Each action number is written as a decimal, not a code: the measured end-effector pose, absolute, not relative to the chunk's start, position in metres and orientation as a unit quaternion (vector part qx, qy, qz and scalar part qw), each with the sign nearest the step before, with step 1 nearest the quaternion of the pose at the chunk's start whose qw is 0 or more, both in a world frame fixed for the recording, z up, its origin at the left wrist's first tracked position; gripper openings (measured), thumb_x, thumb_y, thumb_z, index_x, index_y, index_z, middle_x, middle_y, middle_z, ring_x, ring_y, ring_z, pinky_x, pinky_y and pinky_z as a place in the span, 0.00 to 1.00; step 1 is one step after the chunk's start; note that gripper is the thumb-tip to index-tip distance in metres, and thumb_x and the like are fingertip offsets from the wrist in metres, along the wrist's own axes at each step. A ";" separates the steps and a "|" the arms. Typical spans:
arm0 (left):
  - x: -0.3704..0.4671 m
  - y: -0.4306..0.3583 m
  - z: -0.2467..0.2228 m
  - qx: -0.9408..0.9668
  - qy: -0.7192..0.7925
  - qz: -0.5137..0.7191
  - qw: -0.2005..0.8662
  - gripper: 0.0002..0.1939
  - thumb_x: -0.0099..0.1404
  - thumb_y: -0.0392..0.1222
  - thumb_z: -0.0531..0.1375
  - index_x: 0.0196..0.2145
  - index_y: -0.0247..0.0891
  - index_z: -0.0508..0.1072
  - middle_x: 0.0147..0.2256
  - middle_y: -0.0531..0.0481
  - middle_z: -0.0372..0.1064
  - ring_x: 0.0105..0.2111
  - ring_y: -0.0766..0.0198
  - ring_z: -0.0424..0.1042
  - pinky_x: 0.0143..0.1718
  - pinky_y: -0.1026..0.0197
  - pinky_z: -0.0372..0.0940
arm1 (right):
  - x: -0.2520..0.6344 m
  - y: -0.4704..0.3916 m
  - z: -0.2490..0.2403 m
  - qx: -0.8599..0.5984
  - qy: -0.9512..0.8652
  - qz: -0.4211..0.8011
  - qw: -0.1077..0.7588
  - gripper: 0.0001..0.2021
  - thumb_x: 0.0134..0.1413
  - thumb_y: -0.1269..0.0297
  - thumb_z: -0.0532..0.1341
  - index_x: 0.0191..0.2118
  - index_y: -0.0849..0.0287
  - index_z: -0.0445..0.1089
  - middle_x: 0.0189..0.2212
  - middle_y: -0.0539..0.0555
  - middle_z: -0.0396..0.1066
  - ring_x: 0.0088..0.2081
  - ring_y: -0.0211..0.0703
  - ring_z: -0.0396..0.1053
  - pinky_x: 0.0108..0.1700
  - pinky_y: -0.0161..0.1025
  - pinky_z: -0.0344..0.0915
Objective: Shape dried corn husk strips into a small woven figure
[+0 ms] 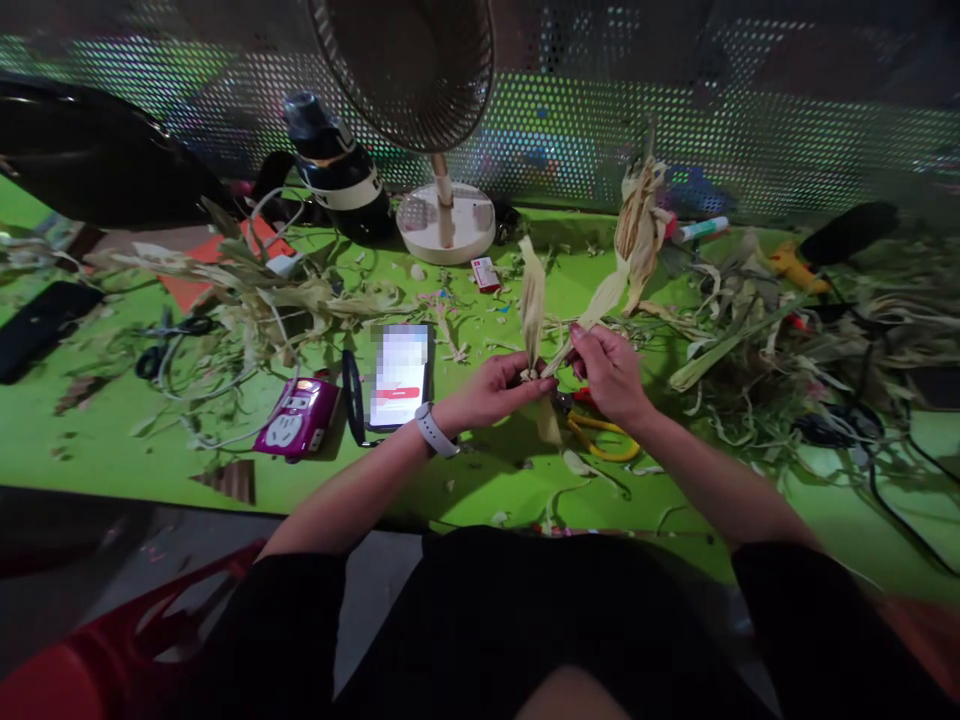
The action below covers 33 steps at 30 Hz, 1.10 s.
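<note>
Dried corn husk strips (533, 300) are between my two hands over the green table. My left hand (499, 388), with a pale watch strap at the wrist, pinches the strips where they meet in a small knot-like bunch. One strip stands up from there and another hangs below. My right hand (606, 368) is closed on a second husk strip (604, 298) that slants up to the right. Under my right hand lies a tool with yellow handles (604, 440), its head partly hidden by the hand.
A lit phone (400, 378) and a purple power socket (297, 420) lie to the left. Behind stand a fan (446, 222) and a dark bottle (341, 180). Husk heaps (750, 350) cover the right side, near a yellow-and-black tool (799, 268). Scissors (169, 345) lie far left.
</note>
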<state>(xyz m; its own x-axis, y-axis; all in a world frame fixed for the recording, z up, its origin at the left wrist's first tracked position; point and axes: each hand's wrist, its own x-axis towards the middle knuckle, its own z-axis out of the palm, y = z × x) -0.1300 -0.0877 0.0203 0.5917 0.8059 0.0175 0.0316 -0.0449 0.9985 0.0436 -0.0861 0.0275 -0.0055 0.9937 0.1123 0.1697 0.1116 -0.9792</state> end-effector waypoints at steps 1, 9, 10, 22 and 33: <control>-0.131 -0.088 0.021 0.641 0.324 0.313 0.621 0.14 0.61 0.49 0.61 0.34 0.33 0.70 0.24 0.57 0.60 0.22 0.74 0.56 0.24 0.68 0.54 | 0.044 -0.085 0.028 -0.509 -0.566 0.431 0.484 0.25 0.52 0.40 0.58 0.20 0.57 0.60 0.13 0.44 0.57 0.17 0.31 0.54 0.20 0.33 0.51; -0.141 -0.082 0.023 0.540 0.272 0.261 0.753 0.21 0.68 0.56 0.50 0.32 0.34 0.67 0.17 0.56 0.58 0.16 0.73 0.50 0.18 0.66 0.45 | 0.047 -0.083 0.033 -0.497 -0.551 0.449 0.498 0.24 0.52 0.41 0.59 0.20 0.57 0.62 0.15 0.44 0.59 0.18 0.31 0.56 0.21 0.32 0.54; -0.141 -0.081 0.023 0.540 0.271 0.264 0.752 0.20 0.67 0.55 0.52 0.30 0.34 0.67 0.17 0.57 0.56 0.16 0.74 0.49 0.19 0.66 0.45 | 0.047 -0.083 0.033 -0.496 -0.548 0.450 0.501 0.24 0.52 0.41 0.60 0.21 0.57 0.62 0.15 0.44 0.59 0.18 0.31 0.56 0.21 0.32 0.54; -0.141 -0.079 0.013 0.510 0.293 0.322 0.742 0.16 0.64 0.53 0.58 0.36 0.34 0.70 0.21 0.54 0.63 0.19 0.72 0.57 0.21 0.66 0.47 | 0.047 -0.080 0.024 -0.489 -0.512 0.456 0.539 0.23 0.52 0.43 0.61 0.20 0.58 0.63 0.14 0.44 0.60 0.17 0.30 0.56 0.20 0.31 0.53; -0.140 -0.079 0.017 0.588 0.295 0.288 0.696 0.18 0.65 0.52 0.57 0.27 0.35 0.65 0.20 0.58 0.49 0.20 0.73 0.47 0.22 0.65 0.43 | 0.046 -0.075 0.013 -0.489 -0.473 0.484 0.550 0.21 0.53 0.46 0.62 0.21 0.58 0.64 0.15 0.44 0.61 0.17 0.31 0.58 0.21 0.31 0.55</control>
<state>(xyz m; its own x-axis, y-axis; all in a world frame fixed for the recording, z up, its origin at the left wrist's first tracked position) -0.1403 -0.0787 0.0175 0.6597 0.7480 -0.0729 -0.0538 0.1438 0.9881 0.0460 -0.0747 0.0135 0.0832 0.9955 0.0463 -0.0689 0.0521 -0.9963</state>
